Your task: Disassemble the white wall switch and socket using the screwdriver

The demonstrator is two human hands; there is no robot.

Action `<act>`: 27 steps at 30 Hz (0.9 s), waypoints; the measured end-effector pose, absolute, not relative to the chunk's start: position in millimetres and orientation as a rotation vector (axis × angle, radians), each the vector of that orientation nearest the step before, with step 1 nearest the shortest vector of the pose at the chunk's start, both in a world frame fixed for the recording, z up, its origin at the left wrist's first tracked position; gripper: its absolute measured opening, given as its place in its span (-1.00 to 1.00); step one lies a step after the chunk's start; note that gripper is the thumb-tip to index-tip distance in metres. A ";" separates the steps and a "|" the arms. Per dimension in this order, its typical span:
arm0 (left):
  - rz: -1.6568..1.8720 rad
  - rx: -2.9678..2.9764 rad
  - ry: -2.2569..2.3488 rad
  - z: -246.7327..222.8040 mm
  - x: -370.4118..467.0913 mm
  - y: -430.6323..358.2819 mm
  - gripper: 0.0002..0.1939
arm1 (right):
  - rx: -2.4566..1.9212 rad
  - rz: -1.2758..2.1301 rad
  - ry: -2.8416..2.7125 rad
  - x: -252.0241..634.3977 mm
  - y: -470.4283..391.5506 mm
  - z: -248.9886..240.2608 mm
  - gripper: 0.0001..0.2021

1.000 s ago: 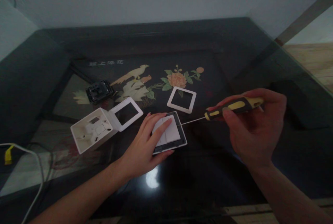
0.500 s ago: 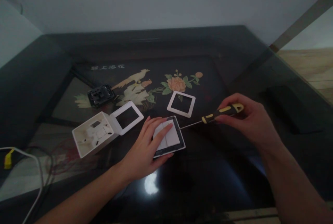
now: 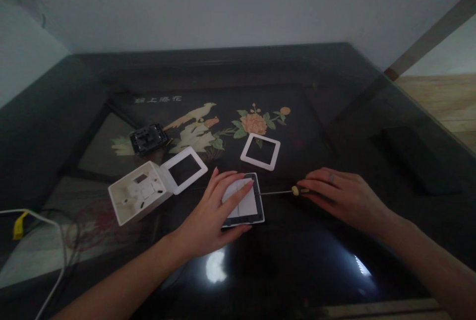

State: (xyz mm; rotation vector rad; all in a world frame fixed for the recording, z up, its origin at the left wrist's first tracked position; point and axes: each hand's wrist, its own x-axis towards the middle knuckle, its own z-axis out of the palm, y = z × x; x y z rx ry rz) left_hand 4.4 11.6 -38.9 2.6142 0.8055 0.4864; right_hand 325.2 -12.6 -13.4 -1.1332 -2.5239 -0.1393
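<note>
Hands, two, bare, both low over the dark glass desk (image 3: 334, 87). Left hand (image 3: 217, 213): fingers spread flat on the white rocker of the switch plate (image 3: 248, 206), thumb along its near edge, pinning it down; not closed round it. Right hand (image 3: 344, 196): palm down over the handle of the screwdriver (image 3: 284, 192), fingers lightly curled on it; the yellow collar and thin shaft show, the rest of the handle is hidden. I judge it a loose hold, the tool lying almost level with the desk.

Switch plate: near centre, dark-framed, flat on the desk. The screwdriver tip meets its right edge, at the seam between rocker and frame as far as I can tell.

Other items: small white frame (image 3: 260, 151), far of the switch plate, apart from it. Larger white frame (image 3: 185, 169), to the left, touching the open white mounting box (image 3: 139, 198). Black switch module (image 3: 148, 137), far left. White cable with yellow tag (image 3: 18, 223), at the left edge.

Step in hand, by my reading: prying the rocker or frame off the switch plate. The next move calls for the tip seated in the seam, a small levering twist, and firm downward pressure from the left hand so the plate does not skid on the glass.
</note>
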 end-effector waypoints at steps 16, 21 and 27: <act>0.469 2.604 0.801 -37.4 6.0 14.0 -0.24 | -1.237 0.400 -2.275 313.0 -19.7 -41.4 -0.92; 0.461 2.589 0.797 -38.4 4.9 14.3 -0.22 | -1.263 0.481 -2.241 310.5 -21.0 -39.7 -0.96; 0.475 2.571 0.782 -37.8 2.9 15.9 -0.24 | -1.318 0.573 -2.271 311.9 -24.1 -39.7 -0.90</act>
